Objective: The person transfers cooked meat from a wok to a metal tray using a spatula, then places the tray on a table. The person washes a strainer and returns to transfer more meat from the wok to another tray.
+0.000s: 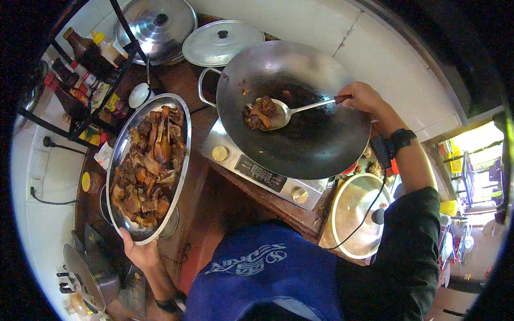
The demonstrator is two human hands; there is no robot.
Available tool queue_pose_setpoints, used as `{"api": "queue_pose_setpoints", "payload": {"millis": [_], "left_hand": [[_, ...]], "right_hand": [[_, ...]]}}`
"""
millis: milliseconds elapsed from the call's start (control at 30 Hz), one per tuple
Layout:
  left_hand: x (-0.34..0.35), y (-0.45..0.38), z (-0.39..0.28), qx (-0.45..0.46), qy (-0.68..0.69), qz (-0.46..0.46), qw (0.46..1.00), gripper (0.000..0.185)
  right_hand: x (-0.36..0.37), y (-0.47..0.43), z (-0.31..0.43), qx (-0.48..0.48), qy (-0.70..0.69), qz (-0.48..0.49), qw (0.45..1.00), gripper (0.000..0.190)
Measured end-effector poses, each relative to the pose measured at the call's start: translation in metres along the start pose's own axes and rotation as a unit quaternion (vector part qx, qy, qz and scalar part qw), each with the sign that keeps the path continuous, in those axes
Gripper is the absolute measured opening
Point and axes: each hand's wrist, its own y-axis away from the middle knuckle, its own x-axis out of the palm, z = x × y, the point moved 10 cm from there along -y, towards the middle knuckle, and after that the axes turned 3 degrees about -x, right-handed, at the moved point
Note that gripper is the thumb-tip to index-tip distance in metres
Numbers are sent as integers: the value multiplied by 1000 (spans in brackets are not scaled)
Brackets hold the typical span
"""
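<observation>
My left hand [141,249] grips the near rim of an oval metal platter [185,176], which is heaped with browned pieces of cooked meat [150,168]. My right hand [361,97] is closed around the dark handle of a metal serving spoon [311,107]. The spoon's bowl, with a few meat chunks [261,113] on and beside it, lies inside a large wok [297,148]. A few small scraps cling to the wok's wall. Under the wok is a silver electric cooktop [229,160] with two gold knobs and a display.
Two metal lids [223,44] lie behind, left of the wok. A black rack [76,132] with sauce bottles [86,52] stands at the left. A glass lid [357,216] is right of the cooktop. A black cable [371,208] hangs from a device at my right wrist. A lidded pot [86,277] stands lower left.
</observation>
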Motion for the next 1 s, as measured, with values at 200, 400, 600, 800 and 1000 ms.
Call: {"api": "queue_pose_setpoints", "payload": {"millis": [200,400,600,800,1000], "left_hand": [[16,18,-8,28,34,-25,999,52],[39,5,-3,-1,64,92,994,49],[67,-4,13,-49,70,189,978,42],[97,-13,18,-53,39,187,980,42],[148,-15,39,-94,20,296,950,42]], "right_hand": [[20,-5,17,-37,-31,41,998,24],[45,22,26,-10,-88,-21,996,22],[62,36,55,59,-40,-81,994,22],[25,67,64,134,33,-164,977,21],[-56,111,80,120,75,-202,969,24]]}}
